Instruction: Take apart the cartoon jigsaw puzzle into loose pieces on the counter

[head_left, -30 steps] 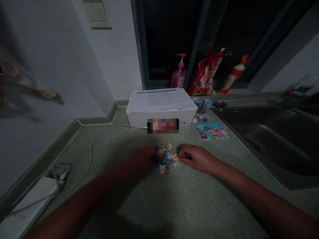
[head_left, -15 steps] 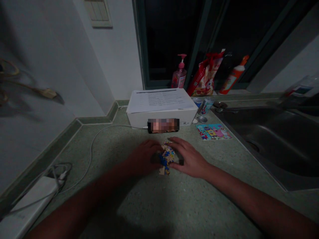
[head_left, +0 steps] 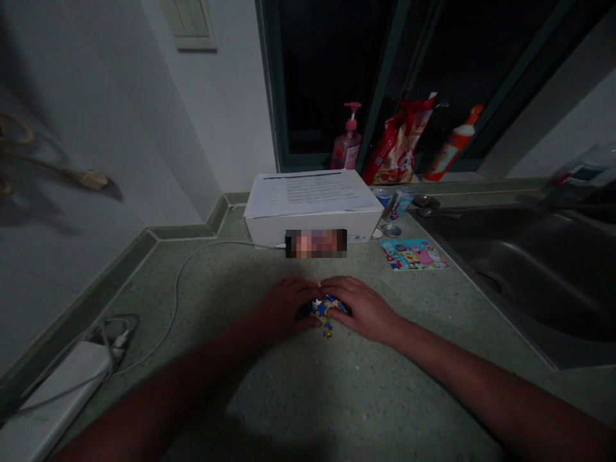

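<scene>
A small heap of jigsaw puzzle pieces (head_left: 320, 309), blue, yellow and tan, lies on the green speckled countertop (head_left: 308, 391). My left hand (head_left: 283, 309) curls round its left side, fingers at the far edge and thumb at the near edge. From the right, my right hand (head_left: 366, 309) wraps it the same way, its thumb resting over the pieces. The fingertips of both hands come together behind the heap. Part of the pile is hidden under the fingers, and a few pieces stick out at the front.
A phone (head_left: 316, 244) with a blurred screen leans on a white box (head_left: 312, 215). Right of it lie a colourful cartoon picture card (head_left: 414, 255) and a can (head_left: 399, 204). A metal sink (head_left: 529, 256) is at right; a white cable (head_left: 176, 289) and power strip (head_left: 72, 391) are at left.
Both hands have drawn closer together, the fingertips now meeting behind the heap. The puzzle pieces are pushed into a more compact pile, nearer to me.
</scene>
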`<state>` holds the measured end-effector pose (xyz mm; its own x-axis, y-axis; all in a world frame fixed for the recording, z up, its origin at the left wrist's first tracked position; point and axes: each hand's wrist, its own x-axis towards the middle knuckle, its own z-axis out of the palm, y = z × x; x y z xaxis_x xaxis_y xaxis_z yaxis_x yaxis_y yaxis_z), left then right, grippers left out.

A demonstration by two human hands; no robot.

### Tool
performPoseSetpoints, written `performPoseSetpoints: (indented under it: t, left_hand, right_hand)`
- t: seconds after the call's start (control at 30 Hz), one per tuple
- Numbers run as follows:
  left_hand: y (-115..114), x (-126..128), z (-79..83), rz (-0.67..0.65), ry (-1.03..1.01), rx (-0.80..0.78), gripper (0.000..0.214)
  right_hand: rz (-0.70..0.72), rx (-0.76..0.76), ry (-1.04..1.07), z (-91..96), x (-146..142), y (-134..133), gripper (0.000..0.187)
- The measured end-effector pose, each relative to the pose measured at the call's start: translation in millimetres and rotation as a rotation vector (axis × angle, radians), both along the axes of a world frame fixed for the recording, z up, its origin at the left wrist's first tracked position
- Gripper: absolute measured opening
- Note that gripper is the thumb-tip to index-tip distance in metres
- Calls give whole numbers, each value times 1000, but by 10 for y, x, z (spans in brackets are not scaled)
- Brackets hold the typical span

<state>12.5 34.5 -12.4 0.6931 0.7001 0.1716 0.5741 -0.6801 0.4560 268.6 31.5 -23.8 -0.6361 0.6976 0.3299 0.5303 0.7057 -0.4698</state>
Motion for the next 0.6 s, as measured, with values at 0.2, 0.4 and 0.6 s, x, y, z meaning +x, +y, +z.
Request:
performPoseSetpoints:
  t: [0.2,0.4,0.6]
  left_hand:
    - [-37,15,24,41,-22,5,36]
    - [-26,74,-14,77,-76,-14,23]
    - [-31,95,34,173,-170,-126,27]
  right_hand:
    - [-13,17,21,-28,-6,10,33]
    - [-26,50,42,-40,-14,33,28]
    - [-25,78,163,-6,-17,42,27]
